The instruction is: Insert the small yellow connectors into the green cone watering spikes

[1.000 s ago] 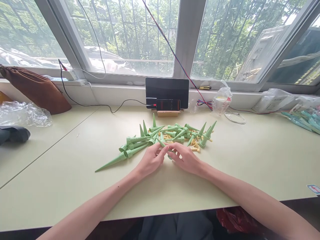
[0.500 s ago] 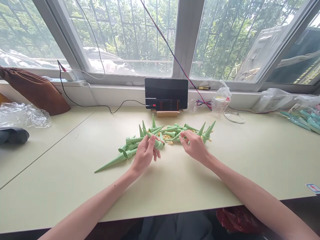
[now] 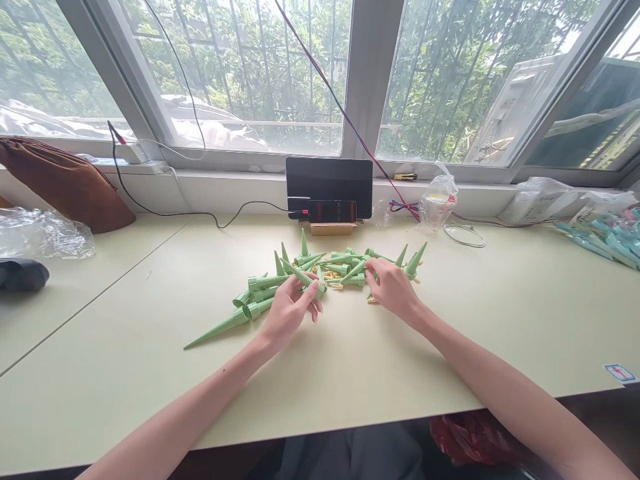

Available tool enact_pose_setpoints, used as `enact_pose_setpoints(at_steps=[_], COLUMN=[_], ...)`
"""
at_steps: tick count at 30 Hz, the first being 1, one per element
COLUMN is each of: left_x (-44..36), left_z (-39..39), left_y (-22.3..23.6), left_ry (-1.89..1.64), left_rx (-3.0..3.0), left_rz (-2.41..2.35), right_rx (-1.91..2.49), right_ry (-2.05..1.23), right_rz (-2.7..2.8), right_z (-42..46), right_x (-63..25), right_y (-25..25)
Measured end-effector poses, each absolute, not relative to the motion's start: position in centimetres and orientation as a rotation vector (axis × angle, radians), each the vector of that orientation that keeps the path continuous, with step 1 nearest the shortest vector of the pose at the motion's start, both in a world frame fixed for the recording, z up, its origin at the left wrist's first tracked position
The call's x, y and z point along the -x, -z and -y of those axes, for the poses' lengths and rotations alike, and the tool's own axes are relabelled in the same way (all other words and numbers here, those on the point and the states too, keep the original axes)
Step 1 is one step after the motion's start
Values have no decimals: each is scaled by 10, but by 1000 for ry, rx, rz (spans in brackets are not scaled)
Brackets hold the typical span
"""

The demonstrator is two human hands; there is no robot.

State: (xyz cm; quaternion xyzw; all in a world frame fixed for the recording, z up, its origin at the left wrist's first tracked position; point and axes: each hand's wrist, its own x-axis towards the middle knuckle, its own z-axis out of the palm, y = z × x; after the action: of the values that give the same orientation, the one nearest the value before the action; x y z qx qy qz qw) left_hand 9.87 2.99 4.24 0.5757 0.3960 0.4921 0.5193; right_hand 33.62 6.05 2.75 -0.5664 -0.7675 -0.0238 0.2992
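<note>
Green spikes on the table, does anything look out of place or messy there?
The green spikes lie in a loose heap pointing every way, some upright, with small yellow bits scattered among them. One long spike lies apart at the left. Nothing looks broken.

Left hand point(image 3: 286, 312) fingers pinched, right hand point(image 3: 395, 288) curled
</note>
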Motion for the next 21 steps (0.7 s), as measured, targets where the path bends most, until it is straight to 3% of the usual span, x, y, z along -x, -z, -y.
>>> enact_pose_setpoints(at_steps=[21], left_x=[-97], left_z=[-29], left_y=[-40], left_ry=[-1102], left_rx=[-1426], left_rz=[-1008], right_rx=[1518], right_ry=[-1], right_rz=[2133], right_z=[-55], right_x=[-333], right_y=[-28])
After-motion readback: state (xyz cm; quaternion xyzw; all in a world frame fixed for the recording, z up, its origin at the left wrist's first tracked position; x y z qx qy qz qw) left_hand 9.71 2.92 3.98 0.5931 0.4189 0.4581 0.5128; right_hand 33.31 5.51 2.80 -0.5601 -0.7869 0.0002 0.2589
